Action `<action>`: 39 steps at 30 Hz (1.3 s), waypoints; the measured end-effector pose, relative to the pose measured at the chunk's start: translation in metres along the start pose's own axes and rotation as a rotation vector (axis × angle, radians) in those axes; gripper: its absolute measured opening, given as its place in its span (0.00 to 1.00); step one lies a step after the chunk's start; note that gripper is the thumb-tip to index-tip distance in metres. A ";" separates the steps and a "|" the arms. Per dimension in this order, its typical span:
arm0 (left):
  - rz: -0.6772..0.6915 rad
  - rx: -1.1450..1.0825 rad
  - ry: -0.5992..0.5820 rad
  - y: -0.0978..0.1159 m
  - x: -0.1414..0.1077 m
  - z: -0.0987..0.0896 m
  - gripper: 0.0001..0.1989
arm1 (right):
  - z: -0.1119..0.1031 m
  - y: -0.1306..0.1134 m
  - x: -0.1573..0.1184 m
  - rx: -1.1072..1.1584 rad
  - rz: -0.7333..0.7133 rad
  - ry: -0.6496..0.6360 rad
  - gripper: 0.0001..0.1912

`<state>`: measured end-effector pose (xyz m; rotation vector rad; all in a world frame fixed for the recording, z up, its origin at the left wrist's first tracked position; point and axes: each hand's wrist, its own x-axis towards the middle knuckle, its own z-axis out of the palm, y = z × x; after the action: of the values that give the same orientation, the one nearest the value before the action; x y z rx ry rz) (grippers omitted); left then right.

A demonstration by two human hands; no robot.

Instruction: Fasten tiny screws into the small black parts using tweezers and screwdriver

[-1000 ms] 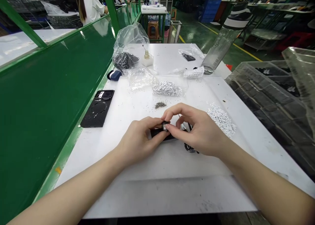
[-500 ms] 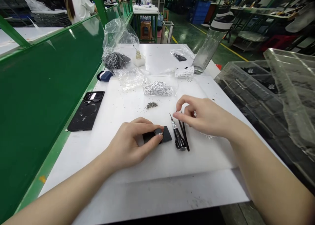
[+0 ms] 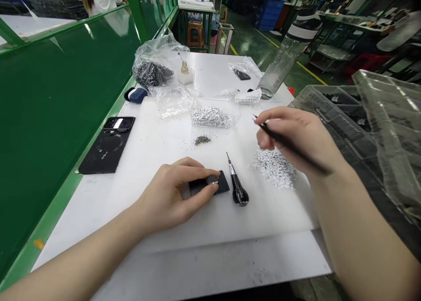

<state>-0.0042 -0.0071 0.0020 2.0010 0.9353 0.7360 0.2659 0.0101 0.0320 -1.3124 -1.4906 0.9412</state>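
Between the thumb and fingers of my left hand (image 3: 179, 193) is a small dark part (image 3: 212, 179) with a shiny edge; its kind is unclear. It rests on a flat black block (image 3: 222, 182) on the white mat. My right hand (image 3: 292, 132) is raised over the mat's right side, closed round black tweezers (image 3: 289, 145) whose tips point left. A screwdriver (image 3: 239, 189) with a black handle lies between the hands. Beneath my right hand spreads a heap of small white pieces (image 3: 278, 169). Farther back is a little pile of tiny metal screws (image 3: 202, 140).
A black phone case (image 3: 107, 154) lies at the left by the green partition (image 3: 66, 103). Clear bags, one holding white pieces (image 3: 212, 117), and a small bottle (image 3: 184, 68) stand behind. A tall water bottle (image 3: 286, 59) and a compartment box (image 3: 335, 112) are at the right.
My right hand has picked up the tweezers from beside the screwdriver and moved right and up with them, uncovering the white pieces. My left hand keeps its hold.
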 end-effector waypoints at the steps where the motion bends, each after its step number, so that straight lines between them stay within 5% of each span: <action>1: 0.000 -0.002 -0.006 -0.001 0.000 0.000 0.12 | 0.000 -0.001 0.003 0.115 0.001 0.033 0.13; 3: 0.010 -0.003 -0.023 -0.002 0.001 -0.001 0.12 | 0.006 -0.002 0.009 0.325 0.047 0.056 0.17; 7: 0.001 -0.028 -0.028 -0.005 0.002 -0.001 0.12 | 0.031 0.001 0.016 0.519 0.146 0.075 0.07; 13: 0.080 -0.049 -0.020 -0.006 0.004 -0.001 0.12 | 0.060 0.018 0.013 0.196 0.063 0.006 0.13; 21: 0.197 -0.047 -0.090 -0.006 0.005 -0.001 0.13 | 0.069 0.021 0.005 -0.102 -0.174 -0.031 0.09; 28: 0.108 -0.099 -0.133 -0.003 0.009 -0.005 0.12 | 0.075 0.023 0.000 -0.200 -0.051 0.048 0.07; 39: 0.032 -0.124 -0.172 0.001 0.012 -0.008 0.10 | 0.078 0.023 -0.002 -0.359 -0.107 0.088 0.07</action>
<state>-0.0027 0.0053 0.0092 1.9396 0.7407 0.6128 0.1984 0.0128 -0.0126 -1.4889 -1.6946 0.5548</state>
